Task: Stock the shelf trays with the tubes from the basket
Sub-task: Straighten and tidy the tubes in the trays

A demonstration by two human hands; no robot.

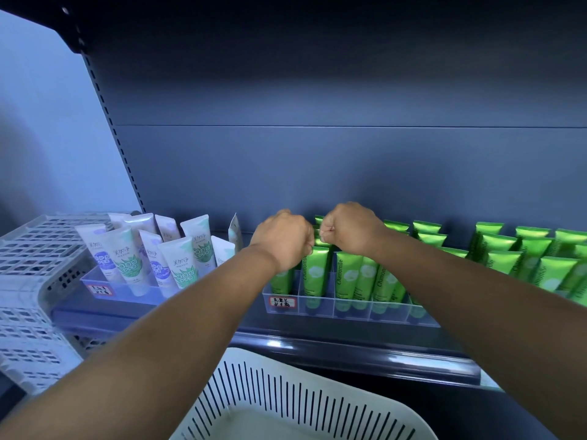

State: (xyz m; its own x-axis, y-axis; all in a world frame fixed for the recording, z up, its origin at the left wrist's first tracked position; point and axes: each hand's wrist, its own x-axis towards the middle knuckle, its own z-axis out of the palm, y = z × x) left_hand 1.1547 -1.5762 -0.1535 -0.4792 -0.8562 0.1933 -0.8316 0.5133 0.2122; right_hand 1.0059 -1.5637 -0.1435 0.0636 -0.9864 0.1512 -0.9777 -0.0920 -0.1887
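Along the dark shelf, green tubes printed "Chamomile" stand upright in a clear divided tray by its front edge, a handwritten red-bordered label at the tray's front left corner. Pale 美加净 tubes lean in the blue tray toward the shelf's left end. Above the clear tray's left compartments, left hand and right hand curl together, seemingly pinching one green tube; the white slotted basket sits below the shelf edge.

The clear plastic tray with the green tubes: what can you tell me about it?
The clear plastic divided tray sits at the front edge of the dark shelf. Thin walls split it into narrow lanes, each filled with upright green Chamomile tubes. A red-bordered handwritten label is stuck at its front left corner. Both hands work at the tube tops above it.
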